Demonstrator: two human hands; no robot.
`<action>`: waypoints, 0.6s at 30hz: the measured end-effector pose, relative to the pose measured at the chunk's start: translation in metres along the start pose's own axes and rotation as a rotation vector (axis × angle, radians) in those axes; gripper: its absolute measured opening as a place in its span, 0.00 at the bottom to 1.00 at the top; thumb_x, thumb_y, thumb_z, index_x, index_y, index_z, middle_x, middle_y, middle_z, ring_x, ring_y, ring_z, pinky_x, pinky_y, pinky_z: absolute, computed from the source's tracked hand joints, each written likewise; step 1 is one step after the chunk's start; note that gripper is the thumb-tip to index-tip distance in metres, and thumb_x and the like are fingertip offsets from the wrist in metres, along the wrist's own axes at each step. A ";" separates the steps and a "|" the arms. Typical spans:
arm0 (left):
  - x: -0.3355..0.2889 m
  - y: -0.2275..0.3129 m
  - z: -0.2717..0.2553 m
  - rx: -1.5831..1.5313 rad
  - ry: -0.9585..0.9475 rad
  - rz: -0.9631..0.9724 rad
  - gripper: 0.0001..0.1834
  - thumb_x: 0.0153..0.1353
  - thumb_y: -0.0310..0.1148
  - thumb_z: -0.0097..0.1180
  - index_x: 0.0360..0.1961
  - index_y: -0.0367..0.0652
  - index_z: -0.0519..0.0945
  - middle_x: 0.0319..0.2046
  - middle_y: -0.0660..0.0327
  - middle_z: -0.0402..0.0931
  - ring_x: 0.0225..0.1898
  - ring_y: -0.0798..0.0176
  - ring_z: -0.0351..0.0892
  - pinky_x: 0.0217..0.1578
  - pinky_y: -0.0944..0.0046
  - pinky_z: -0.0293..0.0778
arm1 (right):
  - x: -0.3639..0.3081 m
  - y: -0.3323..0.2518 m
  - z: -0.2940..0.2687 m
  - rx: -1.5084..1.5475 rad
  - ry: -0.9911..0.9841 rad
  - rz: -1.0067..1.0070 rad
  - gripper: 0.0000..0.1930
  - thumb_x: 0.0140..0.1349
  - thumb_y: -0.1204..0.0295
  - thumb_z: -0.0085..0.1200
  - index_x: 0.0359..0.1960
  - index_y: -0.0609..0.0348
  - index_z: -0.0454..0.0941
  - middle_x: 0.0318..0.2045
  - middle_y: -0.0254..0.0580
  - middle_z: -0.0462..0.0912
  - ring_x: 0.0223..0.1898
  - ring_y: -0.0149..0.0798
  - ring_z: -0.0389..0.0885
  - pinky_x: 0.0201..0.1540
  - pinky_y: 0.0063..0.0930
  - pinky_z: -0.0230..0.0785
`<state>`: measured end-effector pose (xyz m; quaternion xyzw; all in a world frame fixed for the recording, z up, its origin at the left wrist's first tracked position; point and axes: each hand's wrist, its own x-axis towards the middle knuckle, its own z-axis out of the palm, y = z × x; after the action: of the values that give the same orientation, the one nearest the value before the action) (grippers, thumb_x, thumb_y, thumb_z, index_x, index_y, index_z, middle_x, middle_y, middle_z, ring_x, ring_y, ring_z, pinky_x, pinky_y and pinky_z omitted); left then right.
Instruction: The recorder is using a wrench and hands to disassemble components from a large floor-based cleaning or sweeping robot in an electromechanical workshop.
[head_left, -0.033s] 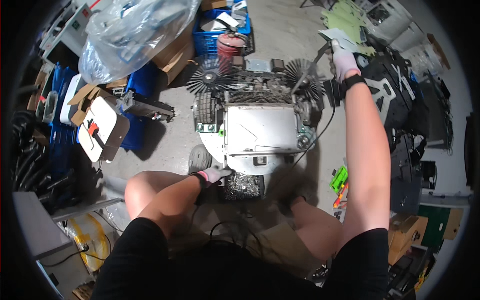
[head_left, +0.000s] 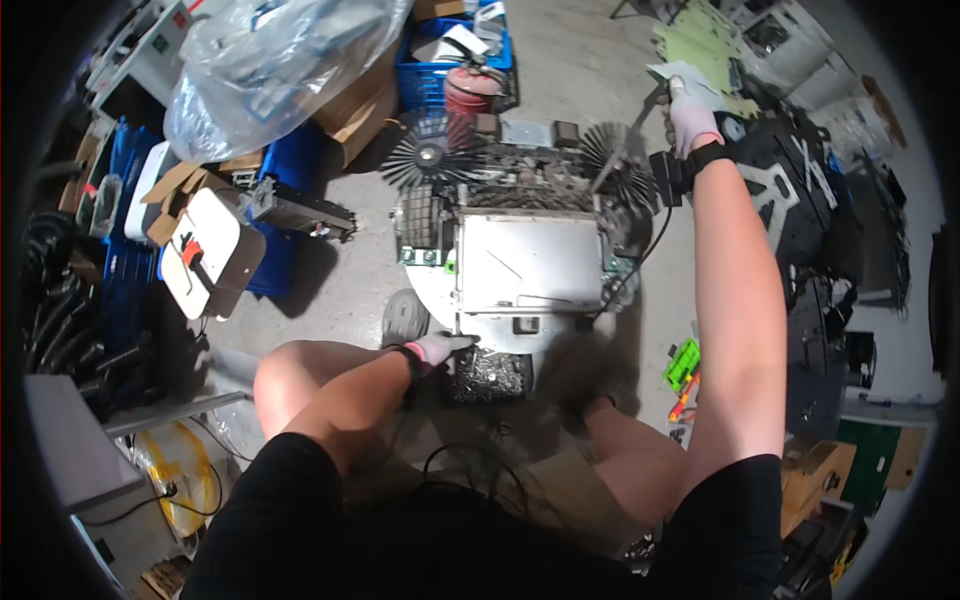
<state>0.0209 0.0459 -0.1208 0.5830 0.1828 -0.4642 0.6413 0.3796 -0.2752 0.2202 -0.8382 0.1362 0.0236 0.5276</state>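
Note:
In front of me on the floor lies an opened wheeled machine (head_left: 530,260) with a white cover panel, black round brushes and treaded wheels. My left hand (head_left: 438,348), in a pale glove, has its fingers stretched out along the near edge of the machine. They lie over the left rim of a dark tray of small metal screws (head_left: 490,375). My right hand (head_left: 692,115), gloved too, reaches far out to the right, next to a white sheet (head_left: 700,88). Its fingers look closed, but what they hold is unclear. A dark strip and a black cable (head_left: 655,240) run near that wrist.
A blue crate (head_left: 425,85) and a red gas canister (head_left: 470,90) stand beyond the machine. Left are a plastic-wrapped bundle (head_left: 280,75) and a white panel with an orange-handled clamp (head_left: 195,255). Right lie a green part (head_left: 682,365), an orange screwdriver (head_left: 684,400) and black panels (head_left: 815,230).
The whole view has shifted slightly to the right. Both hands stay in nearly the same places, the left fingers lying a little straighter.

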 end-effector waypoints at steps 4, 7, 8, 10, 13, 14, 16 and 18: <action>-0.012 0.005 0.010 -0.220 0.143 0.103 0.20 0.65 0.46 0.53 0.43 0.39 0.81 0.25 0.62 0.78 0.19 0.67 0.71 0.19 0.63 0.68 | 0.014 -0.006 0.041 0.247 -0.158 0.089 0.20 0.68 0.46 0.44 0.31 0.47 0.74 0.17 0.27 0.69 0.12 0.28 0.59 0.15 0.25 0.50; -0.078 0.071 0.028 -0.403 0.206 0.113 0.17 0.66 0.44 0.51 0.39 0.41 0.81 0.28 0.62 0.77 0.25 0.65 0.76 0.26 0.64 0.75 | 0.008 0.004 0.019 0.302 -0.213 0.068 0.24 0.68 0.43 0.42 0.45 0.49 0.77 0.17 0.22 0.59 0.12 0.25 0.53 0.14 0.23 0.47; -0.093 0.088 0.026 -0.455 0.160 0.056 0.20 0.66 0.47 0.49 0.41 0.40 0.80 0.30 0.60 0.78 0.26 0.64 0.76 0.28 0.63 0.76 | 0.005 0.009 0.011 0.321 -0.223 0.103 0.25 0.68 0.43 0.41 0.48 0.50 0.76 0.16 0.22 0.57 0.12 0.24 0.52 0.14 0.22 0.46; -0.120 0.131 0.021 -0.644 0.036 0.030 0.25 0.67 0.50 0.43 0.45 0.39 0.78 0.34 0.56 0.81 0.29 0.60 0.79 0.34 0.61 0.78 | 0.008 0.030 -0.021 0.361 -0.242 0.138 0.28 0.68 0.41 0.39 0.53 0.50 0.76 0.17 0.22 0.58 0.11 0.23 0.51 0.13 0.21 0.47; -0.168 0.192 0.024 -0.778 -0.001 0.008 0.30 0.66 0.59 0.38 0.50 0.43 0.75 0.41 0.52 0.81 0.31 0.55 0.82 0.37 0.57 0.80 | -0.017 0.048 -0.021 0.530 -0.204 0.199 0.27 0.70 0.46 0.41 0.51 0.58 0.76 0.18 0.22 0.61 0.13 0.21 0.55 0.13 0.17 0.51; -0.170 0.193 0.021 -0.777 -0.049 -0.008 0.30 0.66 0.59 0.39 0.50 0.43 0.75 0.39 0.52 0.81 0.30 0.56 0.81 0.35 0.57 0.80 | -0.020 0.057 -0.021 0.569 -0.204 0.184 0.26 0.70 0.48 0.42 0.49 0.62 0.77 0.18 0.22 0.61 0.13 0.20 0.55 0.12 0.16 0.49; -0.165 0.184 0.011 -0.713 -0.031 -0.039 0.28 0.66 0.59 0.42 0.45 0.44 0.76 0.32 0.57 0.80 0.27 0.59 0.80 0.30 0.59 0.79 | -0.051 0.049 -0.012 0.535 -0.215 0.216 0.25 0.70 0.47 0.42 0.47 0.57 0.78 0.17 0.20 0.61 0.12 0.20 0.52 0.12 0.16 0.46; -0.156 0.166 -0.002 -0.562 0.117 0.008 0.26 0.64 0.56 0.47 0.38 0.40 0.77 0.24 0.63 0.75 0.23 0.65 0.76 0.22 0.67 0.73 | -0.086 0.045 -0.015 0.568 -0.255 0.270 0.27 0.70 0.45 0.39 0.55 0.55 0.72 0.13 0.18 0.52 0.09 0.20 0.45 0.10 0.19 0.38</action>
<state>0.0770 0.0891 0.0957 0.4092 0.3386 -0.3581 0.7679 0.2842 -0.2896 0.2036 -0.6225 0.1798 0.1589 0.7449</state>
